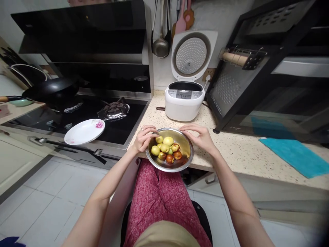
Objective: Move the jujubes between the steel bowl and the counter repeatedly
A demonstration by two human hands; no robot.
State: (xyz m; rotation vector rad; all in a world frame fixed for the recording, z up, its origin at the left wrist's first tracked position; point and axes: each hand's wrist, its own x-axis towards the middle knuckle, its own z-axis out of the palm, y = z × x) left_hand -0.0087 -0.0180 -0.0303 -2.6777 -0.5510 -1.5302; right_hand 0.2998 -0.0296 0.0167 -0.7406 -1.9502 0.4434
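Observation:
A round stainless steel bowl (pixel 189 159) is tilted toward me at the counter's front edge, above my lap. Inside lie several small round fruits (pixel 165 148), yellow-green ones and reddish-brown ones, that look like fresh jujubes. My left hand (pixel 145 138) grips the bowl's left rim, with its fingertips bent over the edge near the fruit. On the opposite side, my right hand (pixel 198 136) has its fingers closed on the upper right rim. Behind the bowl stands a white rice cooker (pixel 183 106) with its lid raised.
Left of the counter (pixel 231 154), a white plate (pixel 83 133) with pink flowers rests on the black gas stove (pixel 133 120). A black wok (pixel 53 91) sits farther back. A teal cloth (pixel 298 154) lies at right beside a black rack (pixel 223 92). A ladle (pixel 160 47) hangs on the wall.

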